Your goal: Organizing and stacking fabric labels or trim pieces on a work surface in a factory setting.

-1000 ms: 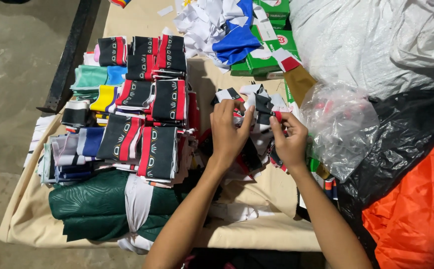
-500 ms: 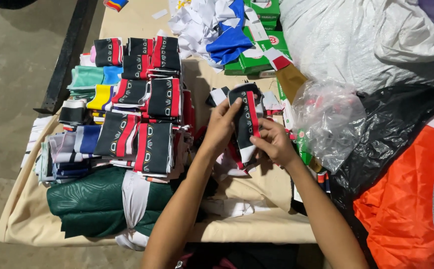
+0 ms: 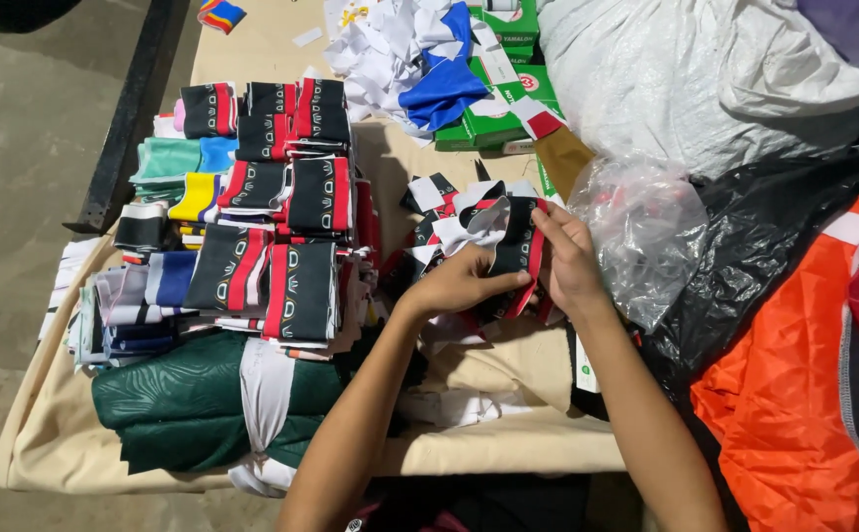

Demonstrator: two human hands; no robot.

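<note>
Both hands hold one black fabric piece with red and white stripes [image 3: 514,246] above a loose heap of similar pieces [image 3: 439,212]. My left hand [image 3: 464,284] supports it from below, thumb along its lower edge. My right hand [image 3: 569,258] pinches its right edge. To the left stand neat stacks of the same black, red and white pieces [image 3: 286,232] on a table covered in beige cloth [image 3: 508,433].
Folded green fabric [image 3: 178,409] lies at the front left. A clear plastic bag [image 3: 641,232], black plastic [image 3: 764,246] and orange cloth [image 3: 794,414] crowd the right. Green boxes [image 3: 493,123], white and blue scraps [image 3: 419,59] and a white sack [image 3: 705,79] lie at the back.
The hands lifted a striped piece out of the loose heap and now hold it flatter between them. The camera view shifted slightly to the left.
</note>
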